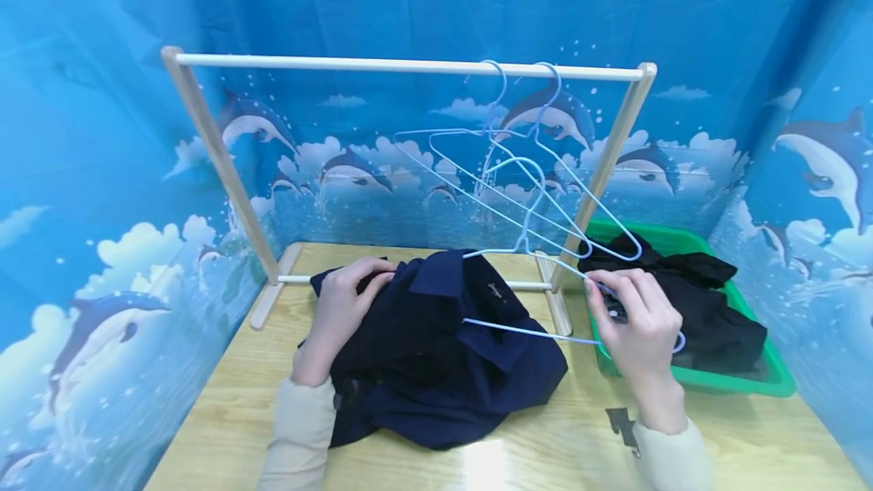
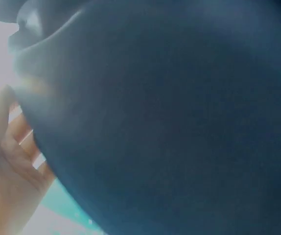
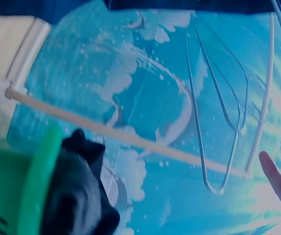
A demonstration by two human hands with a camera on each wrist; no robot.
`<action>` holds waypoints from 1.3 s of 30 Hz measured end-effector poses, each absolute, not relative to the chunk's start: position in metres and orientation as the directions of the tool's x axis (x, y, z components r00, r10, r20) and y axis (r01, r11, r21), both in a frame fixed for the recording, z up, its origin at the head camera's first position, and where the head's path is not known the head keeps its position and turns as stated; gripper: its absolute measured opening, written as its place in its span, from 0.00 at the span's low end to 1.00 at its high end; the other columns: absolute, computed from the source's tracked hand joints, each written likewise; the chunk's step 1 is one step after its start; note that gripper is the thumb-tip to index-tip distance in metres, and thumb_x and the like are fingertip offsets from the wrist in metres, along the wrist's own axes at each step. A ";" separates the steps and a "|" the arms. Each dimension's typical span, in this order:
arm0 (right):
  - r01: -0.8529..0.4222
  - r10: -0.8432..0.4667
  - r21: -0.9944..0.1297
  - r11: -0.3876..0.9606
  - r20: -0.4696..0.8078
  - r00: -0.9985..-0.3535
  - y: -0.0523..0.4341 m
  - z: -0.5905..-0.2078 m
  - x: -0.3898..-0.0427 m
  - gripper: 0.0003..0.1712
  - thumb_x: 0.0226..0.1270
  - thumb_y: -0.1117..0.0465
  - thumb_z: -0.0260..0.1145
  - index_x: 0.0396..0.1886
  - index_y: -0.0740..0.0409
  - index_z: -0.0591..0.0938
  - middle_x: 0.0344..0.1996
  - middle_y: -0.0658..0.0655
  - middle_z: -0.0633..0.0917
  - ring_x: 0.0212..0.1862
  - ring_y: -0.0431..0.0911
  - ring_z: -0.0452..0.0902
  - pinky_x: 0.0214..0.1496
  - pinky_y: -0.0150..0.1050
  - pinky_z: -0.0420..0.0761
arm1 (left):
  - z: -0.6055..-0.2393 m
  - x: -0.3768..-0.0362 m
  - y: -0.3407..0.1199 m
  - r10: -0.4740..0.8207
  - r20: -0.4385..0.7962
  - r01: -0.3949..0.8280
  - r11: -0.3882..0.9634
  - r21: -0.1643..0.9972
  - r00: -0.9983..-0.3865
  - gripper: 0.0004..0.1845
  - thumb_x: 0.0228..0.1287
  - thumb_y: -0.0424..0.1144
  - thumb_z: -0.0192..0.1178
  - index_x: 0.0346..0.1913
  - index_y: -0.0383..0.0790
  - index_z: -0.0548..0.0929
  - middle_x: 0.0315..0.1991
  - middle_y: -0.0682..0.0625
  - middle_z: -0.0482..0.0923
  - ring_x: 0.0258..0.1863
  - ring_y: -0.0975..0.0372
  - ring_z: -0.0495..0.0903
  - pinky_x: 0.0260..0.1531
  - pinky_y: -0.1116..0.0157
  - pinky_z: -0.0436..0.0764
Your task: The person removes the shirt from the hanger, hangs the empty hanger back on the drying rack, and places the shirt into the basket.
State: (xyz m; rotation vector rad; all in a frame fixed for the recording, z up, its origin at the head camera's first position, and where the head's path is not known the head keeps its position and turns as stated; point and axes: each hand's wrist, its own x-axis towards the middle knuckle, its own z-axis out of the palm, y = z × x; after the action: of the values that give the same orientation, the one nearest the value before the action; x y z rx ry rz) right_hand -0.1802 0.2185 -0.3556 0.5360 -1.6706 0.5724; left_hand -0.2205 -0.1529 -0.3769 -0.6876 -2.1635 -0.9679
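A navy collared garment [image 1: 423, 354] lies bunched on the table, its collar facing up and a small label showing inside. My left hand [image 1: 341, 313] grips its left upper edge, thumb on the near side. In the left wrist view the dark cloth [image 2: 155, 122] fills most of the picture beside the left hand [image 2: 13, 171]. My right hand [image 1: 637, 324] pinches a light blue wire hanger [image 1: 525, 241] near its right end. The hanger's hook points up, and its left part passes into the collar opening, where the cloth hides its end.
Behind the garment stands a rack with a white rail [image 1: 341, 63] and wooden posts. Two blue hangers [image 1: 566, 226] hang from the rail's right part. At the right, a green basket [image 1: 736, 381] contains black clothes [image 1: 716, 332]. A small dark patch [image 1: 621, 424] lies by the right sleeve.
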 end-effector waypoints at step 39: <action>-0.483 0.086 -0.208 0.851 0.961 -0.262 0.173 -0.293 -0.215 0.10 0.73 0.61 0.66 0.41 0.66 0.87 0.31 0.66 0.81 0.34 0.61 0.76 0.36 0.50 0.73 | -0.375 -0.223 -0.183 0.065 0.751 0.595 0.656 0.464 -0.657 0.05 0.66 0.37 0.68 0.42 0.42 0.90 0.37 0.49 0.88 0.37 0.56 0.87 0.42 0.57 0.84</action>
State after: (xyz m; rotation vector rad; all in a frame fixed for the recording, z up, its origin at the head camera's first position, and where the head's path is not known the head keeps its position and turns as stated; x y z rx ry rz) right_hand -0.2148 0.1728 -0.2926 0.3047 -1.7610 0.5575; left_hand -0.2226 -0.1834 -0.3752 -0.5088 -2.1460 -0.9373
